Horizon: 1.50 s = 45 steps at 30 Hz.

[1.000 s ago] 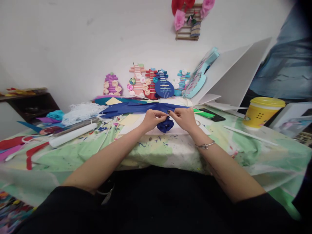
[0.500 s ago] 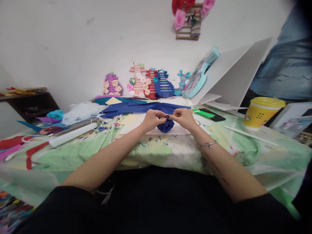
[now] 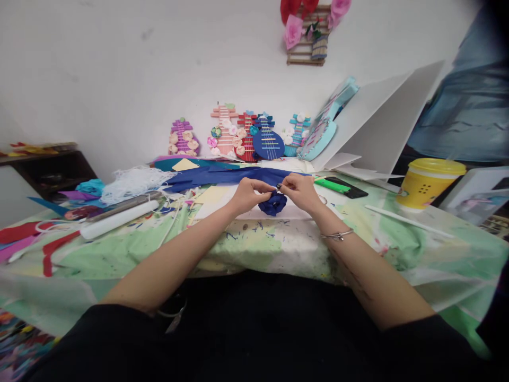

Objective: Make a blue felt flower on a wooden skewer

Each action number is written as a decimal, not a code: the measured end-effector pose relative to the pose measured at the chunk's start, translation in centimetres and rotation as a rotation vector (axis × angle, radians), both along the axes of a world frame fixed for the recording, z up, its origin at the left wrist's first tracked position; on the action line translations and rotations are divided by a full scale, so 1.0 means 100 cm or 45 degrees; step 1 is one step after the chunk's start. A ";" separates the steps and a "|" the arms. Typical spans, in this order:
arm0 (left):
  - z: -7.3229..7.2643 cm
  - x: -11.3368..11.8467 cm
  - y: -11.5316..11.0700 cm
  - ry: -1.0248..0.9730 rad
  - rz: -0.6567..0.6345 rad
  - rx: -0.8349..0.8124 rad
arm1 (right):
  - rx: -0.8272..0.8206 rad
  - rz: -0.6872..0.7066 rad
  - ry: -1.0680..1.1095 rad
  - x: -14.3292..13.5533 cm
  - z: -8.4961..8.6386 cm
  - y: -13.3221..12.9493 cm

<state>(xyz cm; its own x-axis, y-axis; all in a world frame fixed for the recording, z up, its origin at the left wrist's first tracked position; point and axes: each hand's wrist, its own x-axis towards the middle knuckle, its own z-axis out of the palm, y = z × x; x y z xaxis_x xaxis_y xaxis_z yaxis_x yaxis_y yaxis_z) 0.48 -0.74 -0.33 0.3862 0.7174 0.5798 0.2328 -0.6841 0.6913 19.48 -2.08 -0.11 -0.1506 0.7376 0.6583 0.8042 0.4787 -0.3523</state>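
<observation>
A dark blue paper flower (image 3: pixel 273 205) with ruffled petals hangs just below my fingers, over white sheets near the table's front edge. My left hand (image 3: pixel 251 195) pinches at the flower's upper left, thumb and forefinger together. On the other side my right hand (image 3: pixel 297 190) is closed at the flower's top right, its fingertips on a small dark bit that I cannot make out clearly. The two sets of fingertips almost meet. Behind them lie strips of blue paper (image 3: pixel 222 176).
Small decorated paper lutes (image 3: pixel 269 139) lean on the wall at the back. To the right are a green cutter (image 3: pixel 333 184), a black phone (image 3: pixel 353 192) and a yellow cup (image 3: pixel 431 184). At left lie white yarn (image 3: pixel 129 184) and a white stick-like tool (image 3: pixel 119 219).
The flower has turned, and its ruffled face shows more fully. My right fingertips have shifted slightly; my left hand stays nearly in place.
</observation>
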 end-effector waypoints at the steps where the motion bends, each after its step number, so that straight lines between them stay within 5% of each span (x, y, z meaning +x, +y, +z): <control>1: 0.001 0.000 0.000 0.004 0.006 0.001 | -0.008 0.003 -0.011 0.000 0.000 0.000; 12: 0.002 0.003 0.000 0.025 0.075 0.022 | -0.010 -0.138 -0.213 0.000 0.000 -0.001; 26: 0.001 0.001 0.005 0.049 -0.072 -0.030 | 0.018 -0.115 -0.202 -0.001 0.000 0.000; 45: -0.002 0.002 0.006 0.107 0.017 0.061 | 0.005 -0.085 -0.136 0.000 0.001 -0.002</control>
